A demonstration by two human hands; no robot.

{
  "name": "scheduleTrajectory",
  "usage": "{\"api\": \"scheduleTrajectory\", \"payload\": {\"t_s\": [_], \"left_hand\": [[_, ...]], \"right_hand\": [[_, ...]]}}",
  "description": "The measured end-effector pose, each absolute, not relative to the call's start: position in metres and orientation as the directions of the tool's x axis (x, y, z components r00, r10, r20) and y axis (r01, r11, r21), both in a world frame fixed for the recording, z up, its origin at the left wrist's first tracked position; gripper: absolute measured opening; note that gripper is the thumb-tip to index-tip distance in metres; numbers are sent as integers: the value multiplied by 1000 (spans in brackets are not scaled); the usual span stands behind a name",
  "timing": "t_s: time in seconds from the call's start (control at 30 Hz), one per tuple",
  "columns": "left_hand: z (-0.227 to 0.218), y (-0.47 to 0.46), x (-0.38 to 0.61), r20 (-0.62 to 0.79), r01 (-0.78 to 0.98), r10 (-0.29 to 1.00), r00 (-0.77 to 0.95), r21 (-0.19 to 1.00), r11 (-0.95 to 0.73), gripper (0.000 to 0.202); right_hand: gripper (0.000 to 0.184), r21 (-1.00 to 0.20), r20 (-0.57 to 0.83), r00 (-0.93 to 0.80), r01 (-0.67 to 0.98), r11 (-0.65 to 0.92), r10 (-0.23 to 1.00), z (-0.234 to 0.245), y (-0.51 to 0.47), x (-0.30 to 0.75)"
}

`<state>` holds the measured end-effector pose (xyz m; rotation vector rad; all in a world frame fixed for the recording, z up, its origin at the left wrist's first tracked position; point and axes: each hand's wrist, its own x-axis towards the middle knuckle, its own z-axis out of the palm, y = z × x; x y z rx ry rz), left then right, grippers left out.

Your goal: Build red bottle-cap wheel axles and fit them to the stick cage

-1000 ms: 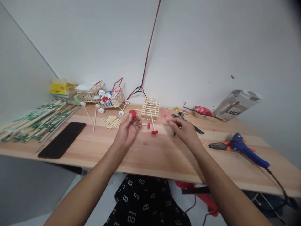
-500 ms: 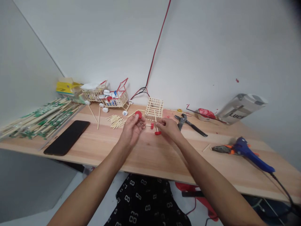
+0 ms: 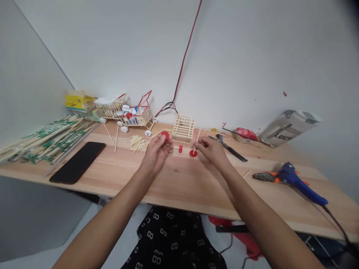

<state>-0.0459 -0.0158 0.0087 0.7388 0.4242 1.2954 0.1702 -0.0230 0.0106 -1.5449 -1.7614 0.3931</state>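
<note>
Between the thumb and fingers of my left hand point(image 3: 159, 150) is a round red bottle cap point(image 3: 165, 135). My right hand point(image 3: 209, 148) pinches a thin wooden stick point(image 3: 198, 137), which stands nearly upright with a red cap point(image 3: 193, 153) at its lower end. Beside my left fingertips is a small red piece point(image 3: 180, 148) on the end of another short stick; whether that hand touches the stick, I cannot tell. Just behind both hands sits a small crate-like frame of wooden sticks point(image 3: 183, 129).
Cut sticks point(image 3: 137, 143) and a black phone point(image 3: 78, 162) lie to the left, near packaged chopsticks point(image 3: 56, 140). Two stick carts point(image 3: 137, 118) with white wheels stand behind. On the right are black-handled pliers point(image 3: 234, 152) and a blue glue gun point(image 3: 297, 181).
My right hand has moved slightly right, bringing its stick and red cap away from the other red piece. The stick now leans the other way. My left hand keeps its cap.
</note>
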Motion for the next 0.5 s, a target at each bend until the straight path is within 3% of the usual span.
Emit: {"api": "scheduleTrajectory", "payload": {"t_s": [0.5], "left_hand": [[4, -18, -42, 153, -618, 942, 298, 783, 68, 20]], "right_hand": [[12, -618, 376, 0, 745, 251, 927, -2, -24, 170]]}}
